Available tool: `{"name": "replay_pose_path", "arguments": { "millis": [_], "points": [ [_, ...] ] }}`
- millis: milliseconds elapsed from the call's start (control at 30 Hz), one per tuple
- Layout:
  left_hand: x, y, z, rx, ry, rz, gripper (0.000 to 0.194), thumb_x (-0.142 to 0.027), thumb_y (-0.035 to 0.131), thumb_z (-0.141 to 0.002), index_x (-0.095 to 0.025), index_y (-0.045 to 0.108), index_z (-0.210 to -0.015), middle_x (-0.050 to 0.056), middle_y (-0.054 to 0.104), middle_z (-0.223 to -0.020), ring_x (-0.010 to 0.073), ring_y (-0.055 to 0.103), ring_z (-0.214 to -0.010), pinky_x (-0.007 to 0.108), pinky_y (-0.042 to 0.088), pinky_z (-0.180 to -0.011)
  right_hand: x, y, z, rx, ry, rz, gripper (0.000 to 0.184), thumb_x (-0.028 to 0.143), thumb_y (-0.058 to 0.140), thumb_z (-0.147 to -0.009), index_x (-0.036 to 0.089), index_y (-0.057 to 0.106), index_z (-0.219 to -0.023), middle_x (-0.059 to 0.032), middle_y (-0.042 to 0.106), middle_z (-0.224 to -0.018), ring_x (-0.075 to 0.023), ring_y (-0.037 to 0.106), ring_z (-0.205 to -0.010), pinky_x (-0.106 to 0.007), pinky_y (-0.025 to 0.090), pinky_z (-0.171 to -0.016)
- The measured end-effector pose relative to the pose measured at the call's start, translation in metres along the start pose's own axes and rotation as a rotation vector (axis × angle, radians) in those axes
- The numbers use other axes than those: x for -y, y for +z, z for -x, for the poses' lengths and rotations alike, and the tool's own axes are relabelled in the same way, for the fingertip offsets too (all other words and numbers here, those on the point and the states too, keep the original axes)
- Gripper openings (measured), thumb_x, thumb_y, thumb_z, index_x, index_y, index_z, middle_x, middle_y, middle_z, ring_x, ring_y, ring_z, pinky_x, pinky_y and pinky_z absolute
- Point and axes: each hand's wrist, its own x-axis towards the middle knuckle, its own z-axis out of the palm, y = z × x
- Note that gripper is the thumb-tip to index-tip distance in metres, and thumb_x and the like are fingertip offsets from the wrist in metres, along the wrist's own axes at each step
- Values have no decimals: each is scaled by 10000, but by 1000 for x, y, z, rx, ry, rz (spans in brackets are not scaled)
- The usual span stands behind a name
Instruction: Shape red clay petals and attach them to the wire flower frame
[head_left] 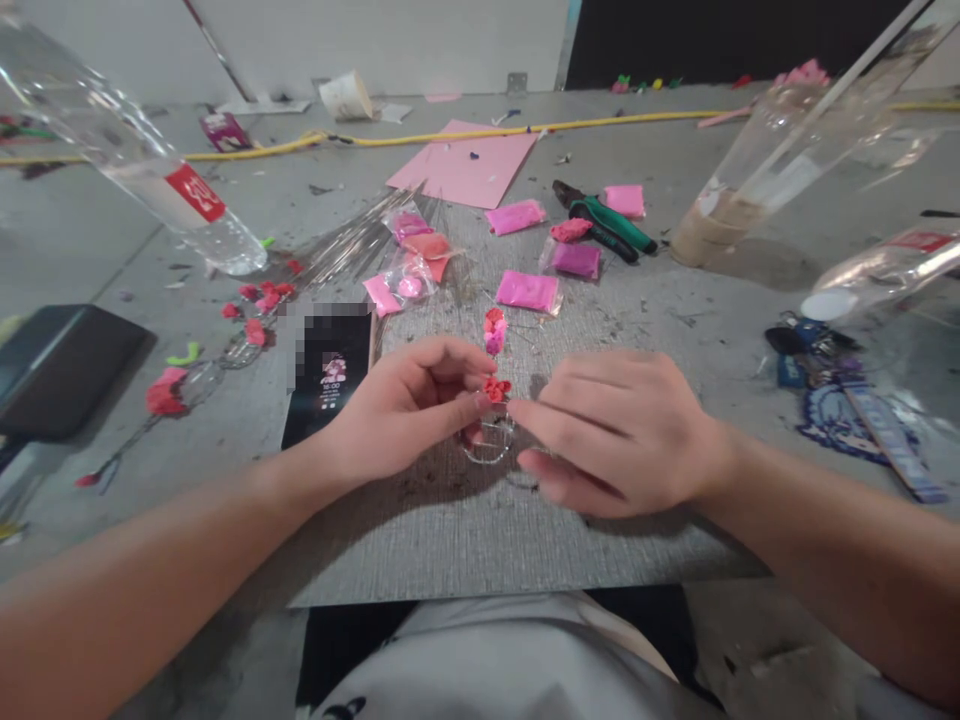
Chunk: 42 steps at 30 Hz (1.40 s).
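My left hand (420, 405) pinches a small wire ring (487, 458) by the red clay flower (496, 389) at its top. The ring looks silvery and hangs below the thumb. Just behind, a red and pink clay piece (494, 331) appears above the fingertips; whether it joins the ring I cannot tell. My right hand (622, 430) is curled, with its index fingertip against or very close to the flower's right side. Its other fingers are folded in, and anything between them is hidden. Both hands are just above the grey board (420, 550).
Several pink clay packets (528, 291) and green-handled pliers (611, 225) lie beyond my hands. Thin wires (352, 240) and a phone (328, 375) are at left, near red clay flowers (256, 332). Bottles (187, 200) and a plastic cup (739, 190) stand on either side.
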Motion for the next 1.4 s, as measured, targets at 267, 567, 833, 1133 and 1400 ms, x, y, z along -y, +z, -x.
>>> {"name": "replay_pose_path", "arguments": {
  "millis": [267, 567, 833, 1133, 1400],
  "points": [
    [3, -18, -13, -291, 32, -359, 286, -147, 721, -850, -198, 567, -1086, 8, 706, -890, 127, 700, -721, 230, 560, -636, -25, 24, 9, -184, 507, -163, 103, 144, 579, -917, 177, 670, -882, -15, 670, -697, -135, 593, -621, -276, 469, -607],
    [-1, -10, -6, -239, -95, -335, 288, -224, 771, -829, -201, 541, -1002, 35, 698, -921, 172, 706, -836, 296, 590, -721, -33, 31, 13, 11, 759, -348, 133, 189, 612, -892, 176, 666, -771, -16, 695, -730, -138, 595, -647, -277, 427, -619],
    [2, 2, 6, 11, -84, -362, 295, -205, 714, -866, -224, 420, -871, 23, 685, -946, 153, 676, -843, 297, 563, -747, -27, 36, 11, -90, 1069, -854, 116, 306, 601, -952, 191, 598, -934, -12, 688, -802, -137, 643, -656, -258, 450, -551],
    [0, 1, 7, 148, 16, -701, 206, -251, 673, -883, -222, 473, -844, 36, 727, -909, 177, 679, -769, 287, 524, -658, -30, 37, 7, 27, 1101, -1091, 183, 303, 618, -963, 166, 623, -842, 48, 558, -628, -65, 473, -464, -212, 360, -425],
    [-1, -4, 4, 187, 139, -990, 78, -165, 612, -896, -211, 551, -880, 32, 661, -893, 187, 645, -802, 293, 490, -690, -32, 37, 14, 107, 1021, -846, 304, 419, 562, -1001, 176, 680, -860, -19, 683, -772, -114, 568, -595, -261, 427, -545]
  ]
}}
